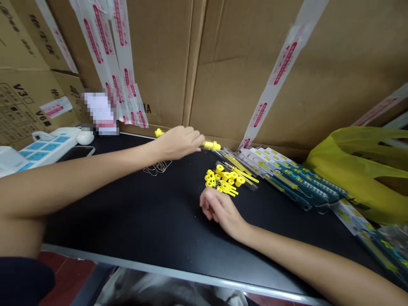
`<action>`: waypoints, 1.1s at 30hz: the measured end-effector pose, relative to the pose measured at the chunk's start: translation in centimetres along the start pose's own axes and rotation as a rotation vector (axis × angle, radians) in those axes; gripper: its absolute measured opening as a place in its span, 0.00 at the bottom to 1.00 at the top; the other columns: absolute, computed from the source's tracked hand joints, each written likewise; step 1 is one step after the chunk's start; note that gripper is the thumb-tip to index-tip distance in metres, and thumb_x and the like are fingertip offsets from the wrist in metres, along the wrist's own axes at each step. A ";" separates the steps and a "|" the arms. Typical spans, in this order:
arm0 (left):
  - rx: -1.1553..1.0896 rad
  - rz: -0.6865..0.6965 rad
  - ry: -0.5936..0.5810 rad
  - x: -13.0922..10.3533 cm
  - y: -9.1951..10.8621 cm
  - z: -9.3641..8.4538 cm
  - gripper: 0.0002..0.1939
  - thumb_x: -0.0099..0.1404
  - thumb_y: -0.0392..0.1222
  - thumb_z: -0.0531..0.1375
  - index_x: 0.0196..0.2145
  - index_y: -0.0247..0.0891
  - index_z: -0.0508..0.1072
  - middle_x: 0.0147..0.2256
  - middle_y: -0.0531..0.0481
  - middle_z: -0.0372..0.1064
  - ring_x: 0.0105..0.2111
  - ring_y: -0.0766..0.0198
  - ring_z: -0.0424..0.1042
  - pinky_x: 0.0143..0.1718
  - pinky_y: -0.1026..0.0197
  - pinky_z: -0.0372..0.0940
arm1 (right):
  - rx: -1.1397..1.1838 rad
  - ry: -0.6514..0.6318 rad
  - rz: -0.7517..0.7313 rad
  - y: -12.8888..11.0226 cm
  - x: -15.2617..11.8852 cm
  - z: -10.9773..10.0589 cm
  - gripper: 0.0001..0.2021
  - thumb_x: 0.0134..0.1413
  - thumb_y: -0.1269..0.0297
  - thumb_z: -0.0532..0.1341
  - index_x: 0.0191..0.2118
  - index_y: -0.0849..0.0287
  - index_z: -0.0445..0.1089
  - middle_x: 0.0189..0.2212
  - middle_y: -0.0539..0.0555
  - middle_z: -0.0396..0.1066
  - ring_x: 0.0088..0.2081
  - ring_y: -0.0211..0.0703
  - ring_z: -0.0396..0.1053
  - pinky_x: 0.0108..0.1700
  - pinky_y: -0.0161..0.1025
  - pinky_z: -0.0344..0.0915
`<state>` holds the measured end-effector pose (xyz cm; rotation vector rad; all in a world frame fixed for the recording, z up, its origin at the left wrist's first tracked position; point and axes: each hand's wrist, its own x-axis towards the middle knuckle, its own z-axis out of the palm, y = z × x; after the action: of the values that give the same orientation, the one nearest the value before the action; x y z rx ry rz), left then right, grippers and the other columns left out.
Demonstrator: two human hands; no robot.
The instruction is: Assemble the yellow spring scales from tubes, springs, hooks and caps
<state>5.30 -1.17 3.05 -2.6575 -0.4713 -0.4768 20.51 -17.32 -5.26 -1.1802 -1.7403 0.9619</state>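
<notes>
My left hand [181, 143] is closed above the far part of the black table, back of the hand up. It grips a slim stick with yellow end pieces [212, 145]; one yellow end shows on each side of the hand, and the middle is hidden. My right hand [223, 212] rests on the table with its fingers curled inward, so I cannot see whether anything is in them. Just beyond it lies a pile of small yellow plastic parts [225, 175], some ring-shaped. Several bent metal wire pieces [158, 167] lie below my left forearm.
Packaged items with teal and white cards [296, 178] are stacked at the right, beside a yellow plastic bag [360, 170]. A white power strip [47, 146] and a phone [76, 153] lie at the left. Large taped cardboard boxes [229, 63] wall off the table's back.
</notes>
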 end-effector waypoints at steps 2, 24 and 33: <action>0.124 0.140 -0.025 -2.3 2.1 -1.6 0.15 0.71 0.45 0.46 0.40 0.31 0.66 0.35 0.45 0.66 0.35 0.62 0.65 0.33 0.61 0.59 | 0.143 0.134 0.068 0.3 0.2 0.0 0.20 0.64 0.49 0.43 0.27 0.57 0.57 0.14 0.43 0.55 0.15 0.31 0.52 0.18 0.29 0.50; -0.010 0.008 -0.060 -8.8 8.6 2.0 0.12 0.70 0.46 0.47 0.35 0.37 0.63 0.30 0.50 0.64 0.28 0.62 0.65 0.25 0.61 0.54 | -0.701 -0.016 -0.030 1.0 0.1 -1.3 0.18 0.65 0.57 0.41 0.25 0.56 0.54 0.17 0.46 0.55 0.18 0.35 0.56 0.24 0.34 0.48; -0.198 -0.080 -0.154 -8.5 8.0 2.3 0.12 0.70 0.44 0.46 0.35 0.37 0.65 0.30 0.51 0.66 0.29 0.63 0.66 0.29 0.62 0.57 | -0.650 -0.010 -0.092 1.6 0.1 -1.4 0.13 0.64 0.58 0.44 0.29 0.55 0.53 0.20 0.47 0.57 0.21 0.37 0.57 0.26 0.34 0.51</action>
<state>1.48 -9.18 -4.81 -2.8887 -0.6065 -0.3594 22.31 -16.62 -6.19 -1.4679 -2.1733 0.3396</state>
